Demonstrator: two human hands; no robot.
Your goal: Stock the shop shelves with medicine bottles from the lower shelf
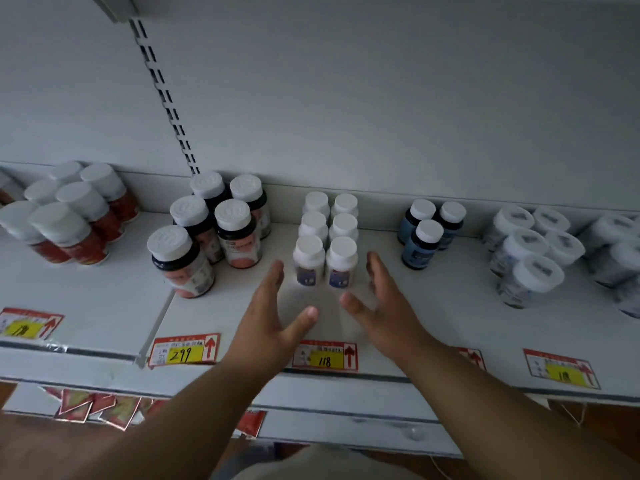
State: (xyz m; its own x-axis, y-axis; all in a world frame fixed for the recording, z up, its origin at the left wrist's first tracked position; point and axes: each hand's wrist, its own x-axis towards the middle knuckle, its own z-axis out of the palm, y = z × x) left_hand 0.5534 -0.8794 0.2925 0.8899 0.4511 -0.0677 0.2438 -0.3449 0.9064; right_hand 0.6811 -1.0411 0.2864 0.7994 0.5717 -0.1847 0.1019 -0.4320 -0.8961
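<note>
Both our forearms reach over the shelf (104, 292); our left hand (268, 318) and right hand (382, 306) hover with fingers straight and spread, holding nothing, flanking the front pair of six small white medicine bottles (325, 240) standing in two rows above the price tag (325, 356) marked 118.

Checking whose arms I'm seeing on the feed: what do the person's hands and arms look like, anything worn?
Both arms are bare as far as the frame shows: no sleeves, gloves, watch or rings visible on the left hand or the right hand. At the bottom edge a patch of beige clothing shows between the forearms.
</note>
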